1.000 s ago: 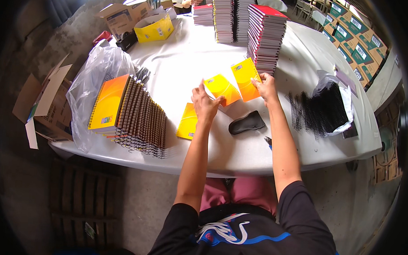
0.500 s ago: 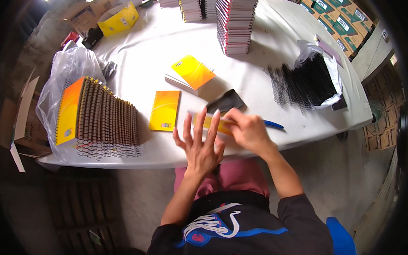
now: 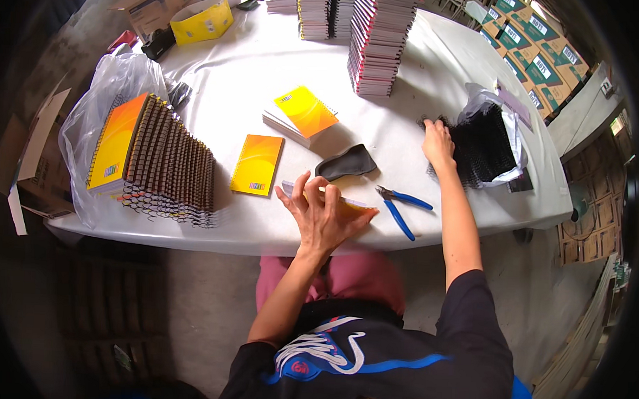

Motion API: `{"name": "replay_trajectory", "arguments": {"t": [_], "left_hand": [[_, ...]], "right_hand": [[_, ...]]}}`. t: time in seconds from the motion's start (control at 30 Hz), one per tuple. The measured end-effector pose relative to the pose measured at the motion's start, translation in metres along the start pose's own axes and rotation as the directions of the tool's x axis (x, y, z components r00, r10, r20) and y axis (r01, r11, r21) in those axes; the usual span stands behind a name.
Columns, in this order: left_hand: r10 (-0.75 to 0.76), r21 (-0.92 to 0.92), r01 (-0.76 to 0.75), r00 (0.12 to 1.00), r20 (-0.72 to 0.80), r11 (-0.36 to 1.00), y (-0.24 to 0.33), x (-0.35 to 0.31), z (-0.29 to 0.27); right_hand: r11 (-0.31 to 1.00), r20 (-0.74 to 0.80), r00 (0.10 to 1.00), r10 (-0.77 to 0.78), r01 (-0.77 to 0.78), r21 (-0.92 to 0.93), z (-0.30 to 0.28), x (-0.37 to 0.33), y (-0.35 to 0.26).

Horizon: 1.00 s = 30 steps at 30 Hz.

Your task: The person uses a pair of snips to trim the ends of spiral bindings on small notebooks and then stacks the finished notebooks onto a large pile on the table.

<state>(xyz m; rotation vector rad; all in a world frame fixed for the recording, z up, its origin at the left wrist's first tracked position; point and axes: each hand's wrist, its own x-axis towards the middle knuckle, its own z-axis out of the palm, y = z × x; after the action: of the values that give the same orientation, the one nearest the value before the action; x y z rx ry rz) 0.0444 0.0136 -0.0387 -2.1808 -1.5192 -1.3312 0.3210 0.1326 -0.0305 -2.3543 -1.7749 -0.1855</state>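
My left hand (image 3: pixel 322 212) is closed around a small yellow notebook (image 3: pixel 359 205) near the table's front edge. Its fingers are bent over the notebook, hiding much of it. To the right, my right hand (image 3: pixel 439 142) has its fingers curled at the left end of a heap of black spiral coils (image 3: pixel 485 143), apparently pinching one. Blue-handled cutting pliers (image 3: pixel 401 211) lie between the hands, handles spread. A black shoe-shaped tray (image 3: pixel 347 162) sits just beyond the left hand. A bound yellow-orange notebook (image 3: pixel 257 165) lies flat to its left.
More notebooks (image 3: pixel 303 114) lie farther back, one askew on top. A tall notebook stack (image 3: pixel 382 47) stands at the far side. At left, a row of coiled notebooks (image 3: pixel 167 162) stands by a clear plastic bag (image 3: pixel 119 83). Cartons (image 3: pixel 532 49) are piled beyond the table.
My right hand has moved from the notebook to the coils on the right. My left hand's spread fingers have bent around the notebook. The pliers now show fully.
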Motion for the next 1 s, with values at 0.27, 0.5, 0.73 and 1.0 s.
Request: {"name": "replay_trajectory", "arguments": {"t": [0.27,0.5,0.73,1.0], "left_hand": [[0.032,0.058,-0.032,0.999,0.003,0.998,-0.007,0.008,-0.001],[0.0,0.116,-0.005,0.999,0.043,0.993,-0.017,0.011,0.0],[0.027,0.06,-0.023,0.997,-0.065,0.998,-0.017,0.01,0.006],[-0.031,0.075,0.032,0.999,-0.021,0.997,-0.017,0.01,-0.002]], "right_hand": [[0.966,-0.29,0.926,-0.241,0.258,0.021,-0.055,0.006,0.013],[0.499,-0.163,0.844,-0.511,0.446,0.743,-0.105,-0.094,-0.057],[0.496,-0.123,0.895,-0.429,0.347,0.796,-0.075,-0.143,-0.071],[0.503,-0.259,0.851,-0.456,0.487,0.714,-0.066,-0.139,-0.08]]}}
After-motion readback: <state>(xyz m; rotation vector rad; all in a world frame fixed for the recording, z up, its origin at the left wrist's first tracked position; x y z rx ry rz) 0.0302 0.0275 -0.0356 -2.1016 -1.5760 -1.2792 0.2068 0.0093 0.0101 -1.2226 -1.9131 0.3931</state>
